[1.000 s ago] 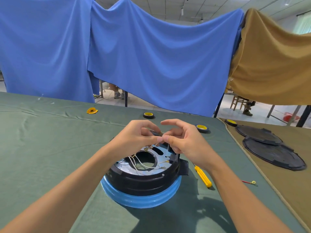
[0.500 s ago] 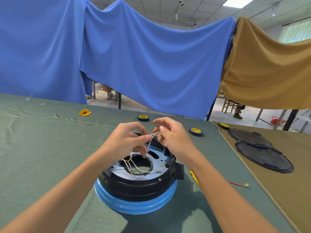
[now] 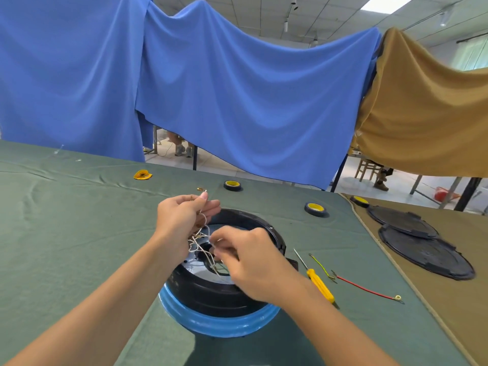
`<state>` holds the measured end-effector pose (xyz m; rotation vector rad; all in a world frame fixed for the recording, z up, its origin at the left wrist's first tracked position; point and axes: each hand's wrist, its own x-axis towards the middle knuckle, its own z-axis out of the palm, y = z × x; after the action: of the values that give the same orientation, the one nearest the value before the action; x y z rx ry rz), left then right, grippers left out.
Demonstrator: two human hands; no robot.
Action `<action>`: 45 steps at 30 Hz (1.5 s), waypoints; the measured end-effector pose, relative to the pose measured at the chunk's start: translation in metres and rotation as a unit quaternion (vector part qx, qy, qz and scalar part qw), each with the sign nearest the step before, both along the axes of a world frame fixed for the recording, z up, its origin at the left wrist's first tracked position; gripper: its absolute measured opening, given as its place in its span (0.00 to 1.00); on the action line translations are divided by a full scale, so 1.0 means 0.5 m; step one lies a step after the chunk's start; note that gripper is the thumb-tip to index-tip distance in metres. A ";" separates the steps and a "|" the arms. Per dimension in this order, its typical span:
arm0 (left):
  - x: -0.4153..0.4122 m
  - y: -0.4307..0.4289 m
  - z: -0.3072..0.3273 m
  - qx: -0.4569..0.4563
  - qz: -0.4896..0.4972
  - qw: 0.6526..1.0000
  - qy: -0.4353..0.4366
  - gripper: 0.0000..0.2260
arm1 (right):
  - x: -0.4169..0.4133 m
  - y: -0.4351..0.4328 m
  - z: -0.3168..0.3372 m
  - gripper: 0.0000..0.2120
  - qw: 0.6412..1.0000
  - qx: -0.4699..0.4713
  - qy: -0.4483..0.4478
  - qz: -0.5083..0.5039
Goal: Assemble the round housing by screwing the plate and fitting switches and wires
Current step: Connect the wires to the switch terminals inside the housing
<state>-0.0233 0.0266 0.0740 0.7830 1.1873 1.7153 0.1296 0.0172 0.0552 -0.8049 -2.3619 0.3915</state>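
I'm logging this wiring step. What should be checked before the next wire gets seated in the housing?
1. Left hand has a grip on the white wires, lifted above the plate: ok.
2. Right hand pinches one strand: ok.
3. Wires untangled: not ok, they look bunched.
4. Round housing sits level on the blue ring: ok.
5. Yellow screwdriver beside the housing: ok.
6. Terminal target inside housing: cannot tell, hidden by the hand.

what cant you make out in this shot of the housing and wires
Head view only:
- Near part of the metal plate inside the round housing: hidden by the right hand.
- Where the white wires attach: too thin and tangled.
- Terminal at the left hand fingers: too small.
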 end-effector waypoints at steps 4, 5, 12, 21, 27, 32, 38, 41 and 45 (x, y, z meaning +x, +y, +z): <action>0.006 -0.001 -0.004 0.002 -0.018 0.999 -0.028 0.07 | -0.015 -0.005 -0.007 0.06 0.998 -0.012 -0.063 0.013; 0.007 -0.002 -0.005 0.006 -0.019 1.000 -0.022 0.07 | -0.015 -0.002 -0.005 0.07 0.998 -0.030 -0.062 0.012; 0.006 -0.010 -0.003 0.040 0.026 0.990 0.132 0.06 | -0.004 0.035 0.035 0.05 0.983 -0.124 0.123 -0.059; 0.020 -0.008 -0.005 0.027 0.011 0.977 0.213 0.06 | -0.045 0.074 0.060 0.05 0.896 -0.284 0.320 -0.116; -0.053 0.003 -0.010 0.002 0.005 0.938 0.347 0.06 | -0.047 0.094 0.073 0.04 0.845 -0.374 0.364 -0.115; -0.129 0.023 -0.028 -0.049 0.071 0.928 0.364 0.04 | -0.062 0.102 0.066 0.03 0.841 -0.436 0.287 -0.142; -0.126 0.043 -0.074 -0.071 0.035 0.924 0.375 0.03 | -0.104 0.128 0.044 0.04 0.864 -0.425 0.191 -0.192; -0.121 0.052 -0.088 -0.065 0.012 0.939 0.339 0.07 | -0.117 0.143 0.034 0.03 0.878 -0.412 0.130 -0.205; -0.117 0.056 -0.104 -0.043 0.004 0.967 0.251 0.09 | -0.127 0.153 0.026 0.03 0.889 -0.394 0.095 -0.211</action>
<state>-0.0817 0.0546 0.0220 1.2034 1.5911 1.5006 0.0659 0.0937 0.0681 -1.5227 -1.7330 1.2086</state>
